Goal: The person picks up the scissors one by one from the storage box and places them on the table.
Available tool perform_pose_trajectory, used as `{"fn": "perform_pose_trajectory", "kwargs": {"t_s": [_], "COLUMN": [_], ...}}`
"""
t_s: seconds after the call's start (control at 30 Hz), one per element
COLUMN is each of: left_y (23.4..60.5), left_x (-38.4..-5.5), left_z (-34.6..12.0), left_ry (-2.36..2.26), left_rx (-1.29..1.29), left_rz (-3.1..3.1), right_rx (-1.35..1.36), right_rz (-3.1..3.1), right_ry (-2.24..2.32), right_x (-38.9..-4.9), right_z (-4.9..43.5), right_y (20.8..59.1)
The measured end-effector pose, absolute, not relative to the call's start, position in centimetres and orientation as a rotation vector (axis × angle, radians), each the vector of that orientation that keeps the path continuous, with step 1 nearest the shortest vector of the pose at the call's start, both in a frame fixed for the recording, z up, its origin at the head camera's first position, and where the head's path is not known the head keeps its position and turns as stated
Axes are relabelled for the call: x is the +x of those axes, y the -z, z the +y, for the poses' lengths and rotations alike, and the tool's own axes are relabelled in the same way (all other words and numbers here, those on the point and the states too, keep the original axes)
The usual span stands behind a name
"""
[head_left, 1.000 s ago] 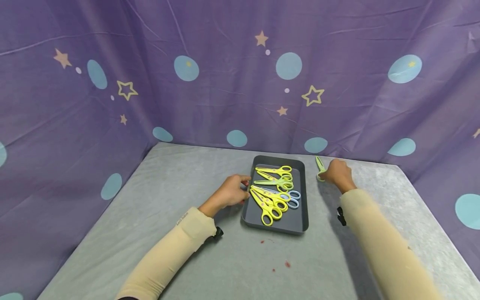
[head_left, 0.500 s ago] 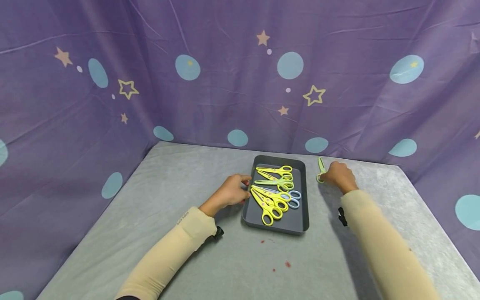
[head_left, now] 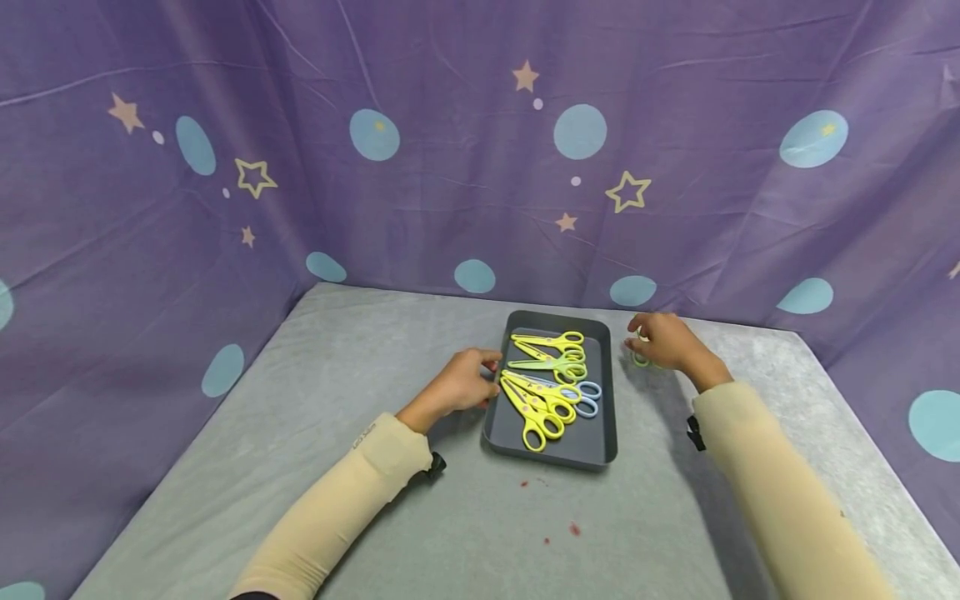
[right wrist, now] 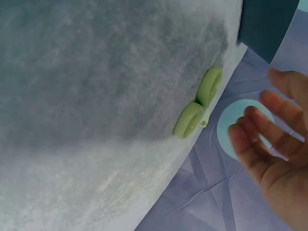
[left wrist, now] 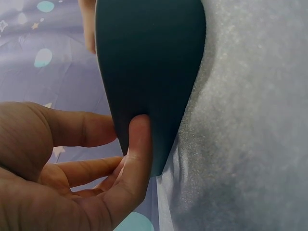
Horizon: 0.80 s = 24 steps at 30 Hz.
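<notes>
My left hand (head_left: 461, 381) is at the left wall of a dark grey tray (head_left: 551, 454). In the left wrist view, one fingertip presses the outer face of the tray (left wrist: 149, 62) and other fingers meet its rim, pinching the wall. Right of the tray, my right hand (head_left: 670, 340) hovers over light green scissors (head_left: 639, 360), hiding most of them. The right wrist view shows the two handle loops of the scissors (right wrist: 188, 119) on the table, with the loosely bent fingers (right wrist: 255, 144) apart from them.
Inside the tray lie several yellow scissors (head_left: 534, 433), a light green pair (head_left: 536, 364) and a blue pair (head_left: 591, 389), overlapping. A grey cloth covers the table (head_left: 360, 358). A purple curtain (head_left: 450, 192) with stars and dots hangs along the back and sides.
My right hand has let go of the light green scissors and lifted slightly, fingers spreading over them. Half a second ago its fingers were at their handles. The left hand and tray stay put.
</notes>
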State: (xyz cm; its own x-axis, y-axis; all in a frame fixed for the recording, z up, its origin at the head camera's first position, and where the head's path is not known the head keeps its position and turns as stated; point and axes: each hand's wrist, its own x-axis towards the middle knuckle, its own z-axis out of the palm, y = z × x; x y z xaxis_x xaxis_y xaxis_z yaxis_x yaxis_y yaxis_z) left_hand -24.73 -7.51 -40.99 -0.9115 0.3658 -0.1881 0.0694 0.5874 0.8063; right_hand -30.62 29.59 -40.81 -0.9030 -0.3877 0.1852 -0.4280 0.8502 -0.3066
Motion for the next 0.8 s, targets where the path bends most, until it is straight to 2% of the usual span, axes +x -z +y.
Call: {"fn": "perform_pose_trajectory", "kwargs": {"t_s": [0.8], "left_y": [41.4], "left_x": [-25.0], "left_z": [-7.8], "left_ry": [-1.292], "left_rx": [0.365], "left_rz": [2.45], "right_rx": [1.033], "right_rz": [-2.815], "right_ry": [-0.597], "right_x": [-30.0], "right_z": [24.8], "right_y": [39.3]}}
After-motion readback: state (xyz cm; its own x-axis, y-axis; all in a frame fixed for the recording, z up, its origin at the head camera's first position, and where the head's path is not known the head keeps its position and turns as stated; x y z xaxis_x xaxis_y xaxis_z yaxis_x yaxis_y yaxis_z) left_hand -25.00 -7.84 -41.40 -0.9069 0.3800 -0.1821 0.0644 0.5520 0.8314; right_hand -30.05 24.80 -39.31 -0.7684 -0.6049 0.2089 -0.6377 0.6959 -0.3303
